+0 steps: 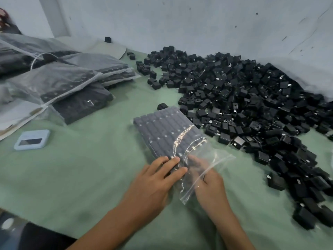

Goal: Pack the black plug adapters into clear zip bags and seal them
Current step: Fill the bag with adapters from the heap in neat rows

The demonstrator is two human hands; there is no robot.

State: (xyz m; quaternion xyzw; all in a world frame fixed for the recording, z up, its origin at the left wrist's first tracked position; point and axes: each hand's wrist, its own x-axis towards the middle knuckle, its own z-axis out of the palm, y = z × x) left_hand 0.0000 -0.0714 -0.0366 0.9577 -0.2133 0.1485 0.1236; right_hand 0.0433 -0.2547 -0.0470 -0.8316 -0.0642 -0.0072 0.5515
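— Where is the bag you're packing?

— The clear zip bag (pixel 173 139) lies flat on the green counter (pixel 86 170) right in front of me, filled with neat rows of black plug adapters (pixel 162 127). Its open end points toward me, loose and crinkled.

— And your hands?

— My left hand (pixel 155 181) rests on the near end of the packed rows, fingers straight and spread, pressing down on them. My right hand (pixel 207 177) is at the bag's mouth, partly behind the plastic; I cannot tell whether its fingers pinch the strip or just lie on it.

— What else is around?

— A big loose heap of adapters (pixel 252 101) spreads against the wall on my right. On my left, filled bags (pixel 72 87) are stacked, and a small pale blue device (pixel 32 139) sits on the counter near them.
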